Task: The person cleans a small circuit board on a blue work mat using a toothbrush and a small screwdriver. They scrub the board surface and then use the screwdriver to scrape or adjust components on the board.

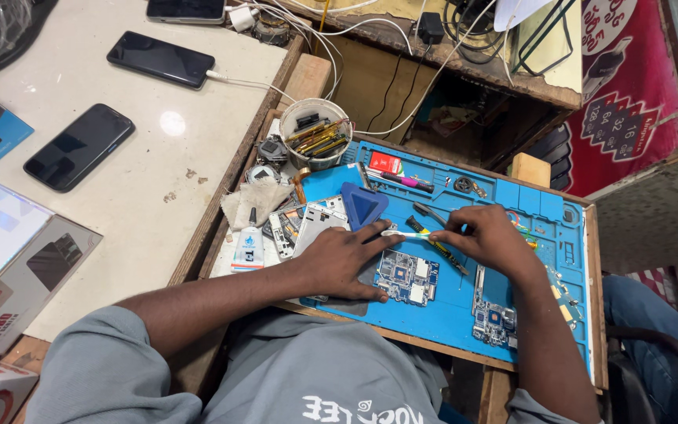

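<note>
Two hands work over a blue repair mat (449, 302) on the counter. The left hand (339, 263) lies flat, fingers spread, pressing a dark phone part beside a circuit board (407, 279) near the mat's front edge. The right hand (490, 235) pinches a pale, thin tool (403, 233) at mid-mat, its tip towards the left fingers. A second board (494, 318) lies by the right wrist

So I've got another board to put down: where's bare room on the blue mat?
Bare mat lies between the two circuit boards, down to the near edge. The white counter between the phones and the glue tube is bare too. Crowded: the mat's far left by the cup.
</note>
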